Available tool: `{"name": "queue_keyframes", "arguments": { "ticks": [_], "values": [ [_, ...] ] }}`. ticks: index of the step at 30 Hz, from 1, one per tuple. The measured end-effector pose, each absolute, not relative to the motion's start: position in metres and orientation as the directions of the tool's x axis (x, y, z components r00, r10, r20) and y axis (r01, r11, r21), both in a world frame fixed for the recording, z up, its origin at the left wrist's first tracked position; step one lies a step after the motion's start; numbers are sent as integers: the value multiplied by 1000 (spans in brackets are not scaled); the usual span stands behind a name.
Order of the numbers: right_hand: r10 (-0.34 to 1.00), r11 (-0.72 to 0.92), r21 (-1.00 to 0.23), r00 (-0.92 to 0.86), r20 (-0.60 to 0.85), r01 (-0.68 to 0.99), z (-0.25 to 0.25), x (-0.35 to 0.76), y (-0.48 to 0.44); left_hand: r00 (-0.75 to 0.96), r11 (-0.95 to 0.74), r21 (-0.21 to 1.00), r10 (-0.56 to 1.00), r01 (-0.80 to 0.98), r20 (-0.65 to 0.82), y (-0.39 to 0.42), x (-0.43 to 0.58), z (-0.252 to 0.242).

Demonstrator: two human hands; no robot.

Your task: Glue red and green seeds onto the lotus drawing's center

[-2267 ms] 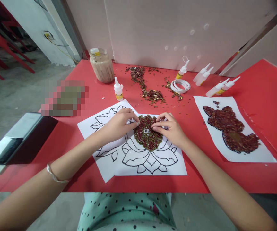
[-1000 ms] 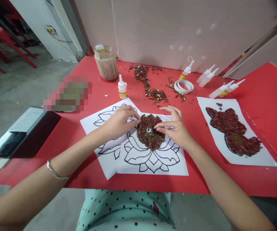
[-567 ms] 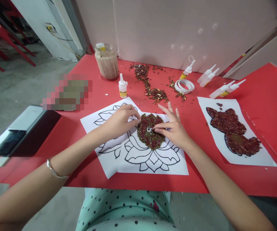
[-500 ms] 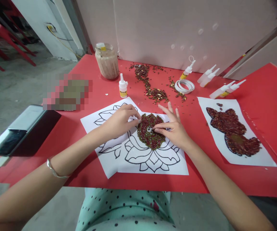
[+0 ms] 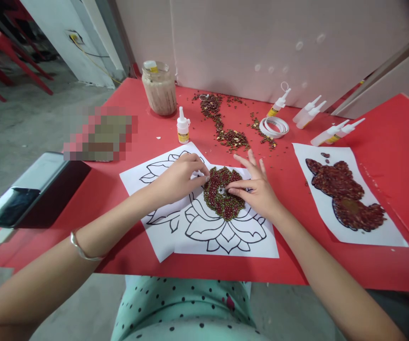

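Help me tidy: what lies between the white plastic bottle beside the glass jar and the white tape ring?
In the head view, small brown beans scattered on the red tabletop.

The bench (image 5: 133, 255) is showing plain red, the seed cluster (image 5: 220, 202) is mingling dark red with olive green, the drawing sheet (image 5: 261, 248) is carrying black petal outlines on white, a white bottle (image 5: 183, 127) is wearing a yellow label, and the clothing (image 5: 186, 308) is displaying dark dots on mint green.

Smooth white paper (image 5: 243, 246), rough beads (image 5: 225, 208), glass jar (image 5: 159, 92)
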State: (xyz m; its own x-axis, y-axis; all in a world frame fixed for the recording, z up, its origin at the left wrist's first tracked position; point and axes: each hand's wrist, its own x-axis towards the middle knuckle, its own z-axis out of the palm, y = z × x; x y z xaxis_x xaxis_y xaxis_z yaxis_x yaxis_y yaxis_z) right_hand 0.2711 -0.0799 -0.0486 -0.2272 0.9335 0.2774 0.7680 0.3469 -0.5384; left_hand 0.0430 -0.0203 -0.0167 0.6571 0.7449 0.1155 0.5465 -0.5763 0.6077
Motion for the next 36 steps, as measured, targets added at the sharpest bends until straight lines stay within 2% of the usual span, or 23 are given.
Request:
{"name": "queue_keyframes", "arguments": {
  "ticks": [22,29,36],
  "values": [
    [915,389,-563,-233,330,729,-52,273,-80,645,-561,611,757,558,105,-21,43,-13],
    [934,277,-689,-17,358,670,-47,291,-74,631,-570,596,764,566,132,-17,43,-11],
    [886,176,-690,193,421,702,-48,298,-71,680,-660,414,723,627,122,-3,68,-1]
  ]
}}
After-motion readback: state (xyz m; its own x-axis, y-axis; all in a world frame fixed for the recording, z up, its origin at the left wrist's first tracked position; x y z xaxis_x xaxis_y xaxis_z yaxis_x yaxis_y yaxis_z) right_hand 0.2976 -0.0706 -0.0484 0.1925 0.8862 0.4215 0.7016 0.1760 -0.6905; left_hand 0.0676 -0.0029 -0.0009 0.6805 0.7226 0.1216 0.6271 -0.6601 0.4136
